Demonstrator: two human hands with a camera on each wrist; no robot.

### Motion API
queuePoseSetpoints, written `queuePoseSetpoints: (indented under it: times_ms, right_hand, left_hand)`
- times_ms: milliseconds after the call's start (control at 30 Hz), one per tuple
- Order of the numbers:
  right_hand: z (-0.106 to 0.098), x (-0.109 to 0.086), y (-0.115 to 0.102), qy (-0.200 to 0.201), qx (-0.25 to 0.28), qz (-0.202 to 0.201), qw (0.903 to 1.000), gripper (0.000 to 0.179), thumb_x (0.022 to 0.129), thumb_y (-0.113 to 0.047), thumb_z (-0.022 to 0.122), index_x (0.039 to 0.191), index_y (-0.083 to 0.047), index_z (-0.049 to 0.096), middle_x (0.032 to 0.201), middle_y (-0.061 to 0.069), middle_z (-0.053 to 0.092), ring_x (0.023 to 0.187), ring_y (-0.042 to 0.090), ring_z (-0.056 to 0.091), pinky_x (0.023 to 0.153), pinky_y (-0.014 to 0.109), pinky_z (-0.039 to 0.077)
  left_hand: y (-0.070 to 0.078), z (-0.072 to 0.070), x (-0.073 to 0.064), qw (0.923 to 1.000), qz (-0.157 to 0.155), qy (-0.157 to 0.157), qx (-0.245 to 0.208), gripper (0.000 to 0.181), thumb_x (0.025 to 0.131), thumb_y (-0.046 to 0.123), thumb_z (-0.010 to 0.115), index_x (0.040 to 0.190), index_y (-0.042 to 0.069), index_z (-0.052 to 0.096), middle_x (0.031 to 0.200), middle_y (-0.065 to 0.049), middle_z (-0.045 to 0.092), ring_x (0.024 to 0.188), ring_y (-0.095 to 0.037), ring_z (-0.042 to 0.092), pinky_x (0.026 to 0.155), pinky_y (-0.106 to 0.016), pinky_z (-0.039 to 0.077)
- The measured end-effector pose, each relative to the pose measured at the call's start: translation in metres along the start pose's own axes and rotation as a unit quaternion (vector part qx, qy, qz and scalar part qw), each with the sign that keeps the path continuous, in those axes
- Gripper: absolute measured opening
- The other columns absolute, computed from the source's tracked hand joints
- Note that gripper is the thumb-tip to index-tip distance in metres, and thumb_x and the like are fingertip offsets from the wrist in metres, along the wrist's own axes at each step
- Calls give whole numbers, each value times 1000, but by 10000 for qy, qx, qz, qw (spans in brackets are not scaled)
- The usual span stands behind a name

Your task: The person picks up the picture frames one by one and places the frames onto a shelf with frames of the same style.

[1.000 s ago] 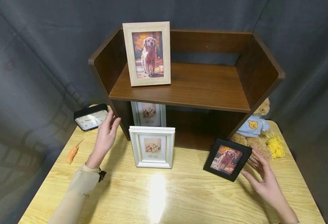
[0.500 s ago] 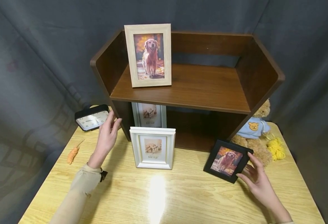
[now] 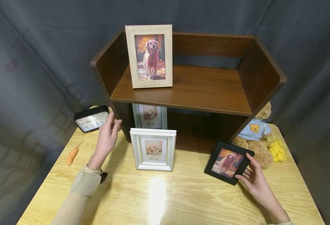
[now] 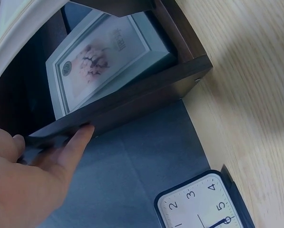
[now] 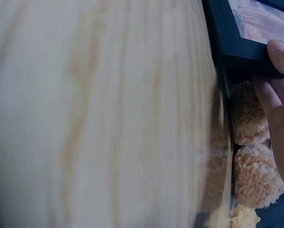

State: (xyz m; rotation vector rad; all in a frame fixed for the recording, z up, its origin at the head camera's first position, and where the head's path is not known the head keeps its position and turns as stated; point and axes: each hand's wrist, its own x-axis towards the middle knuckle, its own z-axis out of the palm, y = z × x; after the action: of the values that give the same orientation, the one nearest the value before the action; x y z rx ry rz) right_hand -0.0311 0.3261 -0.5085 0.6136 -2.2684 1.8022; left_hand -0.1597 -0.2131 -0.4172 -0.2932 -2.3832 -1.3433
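A black picture frame (image 3: 229, 162) with a dog photo leans back on the table at the shelf's lower right. My right hand (image 3: 253, 181) holds its right edge, thumb in front and other fingers behind. The right wrist view shows the thumb on the black border (image 5: 246, 52). My left hand (image 3: 107, 136) is at the left side panel of the brown shelf (image 3: 210, 90), its fingertips right at the panel in the left wrist view. Between the hands stands a white picture frame (image 3: 153, 167) with a flower picture. Another pale frame (image 4: 127, 57) stands on the lower level.
A light wood frame (image 3: 152, 83) with a dog photo stands on the upper shelf. Left lie a black clock (image 3: 91, 120) and an orange toy (image 3: 72, 155). A teddy bear (image 3: 253, 129) and yellow yarn (image 3: 277, 150) are at right, behind the black frame.
My right hand has moved left from beside the black frame and now grips its right edge. The left hand stays at the panel.
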Motion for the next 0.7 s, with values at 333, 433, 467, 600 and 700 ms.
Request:
queuePoseSetpoints:
  times_ms: [333,433,467,600,700]
  right_hand:
    - [-1,0,4,-60,682,-72,9976,114,78,49,48,170,-5,6,151,-6,49,125,3,63,95,18,53]
    - [0,0,3,-62,676,-88,9977,113,79,48,49,170,-5,7,150,-6,50,126,3,63,97,17,52]
    - [0,0,3,-67,675,-98,9977,112,80,47,49,170,-5,7,150,-6,50,126,3,62,98,17,52]
    - [-1,0,3,-70,641,-127,9978,109,82,45,51,169,-4,7,151,-6,50,127,3,62,99,17,51]
    - [-1,0,3,-17,633,-73,9980,110,82,45,51,169,-4,8,151,-6,50,126,3,63,98,18,52]
  left_hand:
    - [-3,1,-1,9998,139,120,58,38,111,1,54,149,2,52,141,-25,64,114,-40,69,85,-37,61]
    - [-3,2,-2,9996,181,166,155,38,111,1,55,148,1,52,138,-25,66,112,-39,70,84,-29,60]
    - [-3,2,-2,9995,200,182,185,37,111,1,56,148,1,52,137,-25,67,111,-39,71,84,-30,60]
    - [-4,3,-3,9991,282,223,237,37,110,-1,56,147,0,52,133,-26,68,109,-40,72,83,-44,62]
    - [-5,4,-3,9989,344,223,220,38,110,-2,56,147,-1,52,134,-27,67,108,-41,72,82,-52,61]
